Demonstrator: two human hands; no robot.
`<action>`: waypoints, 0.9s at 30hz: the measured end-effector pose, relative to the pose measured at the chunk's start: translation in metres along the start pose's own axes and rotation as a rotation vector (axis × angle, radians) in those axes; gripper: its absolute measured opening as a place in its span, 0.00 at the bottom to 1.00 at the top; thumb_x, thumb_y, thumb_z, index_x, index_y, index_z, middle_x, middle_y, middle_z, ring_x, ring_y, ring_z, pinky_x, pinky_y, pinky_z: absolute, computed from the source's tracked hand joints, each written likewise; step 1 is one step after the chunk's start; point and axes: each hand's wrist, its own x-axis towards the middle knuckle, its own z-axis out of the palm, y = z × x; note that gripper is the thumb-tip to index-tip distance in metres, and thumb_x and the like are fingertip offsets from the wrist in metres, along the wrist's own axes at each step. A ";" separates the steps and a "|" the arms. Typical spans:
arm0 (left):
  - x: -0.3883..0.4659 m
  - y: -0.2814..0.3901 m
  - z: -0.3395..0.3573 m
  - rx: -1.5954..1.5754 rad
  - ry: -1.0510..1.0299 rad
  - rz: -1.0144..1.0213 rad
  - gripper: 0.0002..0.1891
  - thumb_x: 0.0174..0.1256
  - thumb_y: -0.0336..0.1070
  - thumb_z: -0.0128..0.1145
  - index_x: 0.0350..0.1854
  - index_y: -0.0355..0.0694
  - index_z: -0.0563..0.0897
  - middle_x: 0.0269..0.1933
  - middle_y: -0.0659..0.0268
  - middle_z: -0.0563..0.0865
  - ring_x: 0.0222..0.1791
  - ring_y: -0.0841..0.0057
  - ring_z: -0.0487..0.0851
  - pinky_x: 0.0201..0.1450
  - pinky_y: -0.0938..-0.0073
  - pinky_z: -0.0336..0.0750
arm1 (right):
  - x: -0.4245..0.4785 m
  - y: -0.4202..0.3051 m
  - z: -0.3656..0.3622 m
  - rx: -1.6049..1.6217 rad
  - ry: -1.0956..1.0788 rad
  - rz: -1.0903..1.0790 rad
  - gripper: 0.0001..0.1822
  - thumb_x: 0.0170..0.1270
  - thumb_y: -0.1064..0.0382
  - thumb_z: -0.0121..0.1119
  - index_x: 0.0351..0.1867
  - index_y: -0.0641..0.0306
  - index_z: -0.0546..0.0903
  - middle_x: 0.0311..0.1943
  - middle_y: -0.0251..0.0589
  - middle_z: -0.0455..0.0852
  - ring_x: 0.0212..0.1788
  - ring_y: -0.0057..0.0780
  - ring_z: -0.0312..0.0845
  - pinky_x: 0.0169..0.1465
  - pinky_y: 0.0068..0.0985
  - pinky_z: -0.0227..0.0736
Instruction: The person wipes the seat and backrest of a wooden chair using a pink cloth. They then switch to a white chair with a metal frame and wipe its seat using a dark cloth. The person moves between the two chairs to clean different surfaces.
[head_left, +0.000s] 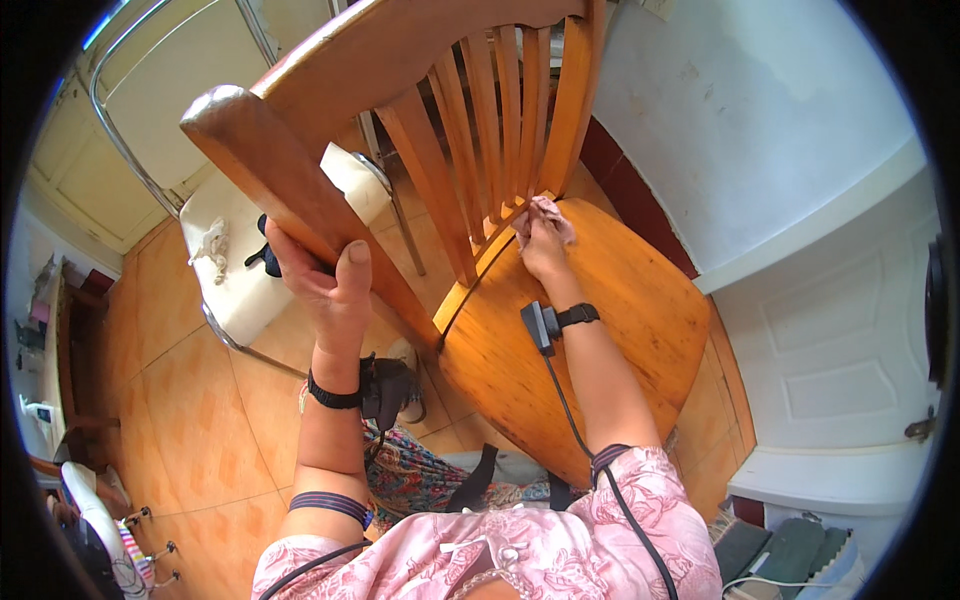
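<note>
A wooden chair with a slatted back stands before me, its varnished seat (600, 300) on the right. My left hand (322, 277) grips the near upright post (262, 180) of the backrest, thumb on one side and fingers curled around the other. My right hand (541, 244) presses a pink cloth (553, 214) against the rear of the seat, at the foot of the slats (484, 135). Part of the cloth is hidden under my fingers. Both forearms wear black straps with small devices, and a cable (566, 409) runs up from the right one.
Behind the wooden chair stands a metal-framed chair with a cream seat (251, 307), bearing a crumpled pale cloth (214, 251) and a dark item (264, 255). A white wall (742, 112) and a panelled door (832, 360) lie to the right. Orange tiles (195, 405) cover the floor.
</note>
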 end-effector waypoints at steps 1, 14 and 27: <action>0.002 -0.001 -0.003 0.025 -0.009 0.043 0.30 0.54 0.42 0.62 0.55 0.40 0.61 0.40 0.62 0.74 0.35 0.78 0.72 0.39 0.78 0.70 | -0.003 -0.010 -0.005 0.007 -0.064 -0.029 0.22 0.53 0.77 0.43 0.53 0.73 0.68 0.50 0.57 0.73 0.56 0.48 0.66 0.55 0.34 0.64; 0.002 0.002 -0.005 0.086 -0.042 0.081 0.33 0.56 0.46 0.59 0.61 0.42 0.58 0.37 0.61 0.74 0.31 0.78 0.75 0.33 0.78 0.74 | 0.037 0.014 -0.023 -0.379 -0.074 -0.151 0.16 0.56 0.71 0.49 0.47 0.58 0.76 0.50 0.50 0.75 0.53 0.44 0.70 0.50 0.34 0.70; 0.002 0.006 0.000 0.051 -0.020 0.075 0.28 0.58 0.43 0.59 0.56 0.40 0.61 0.38 0.59 0.75 0.31 0.77 0.75 0.34 0.78 0.73 | -0.117 -0.057 -0.035 -0.038 -0.315 -0.542 0.18 0.49 0.71 0.55 0.45 0.58 0.78 0.49 0.40 0.77 0.52 0.43 0.70 0.50 0.40 0.66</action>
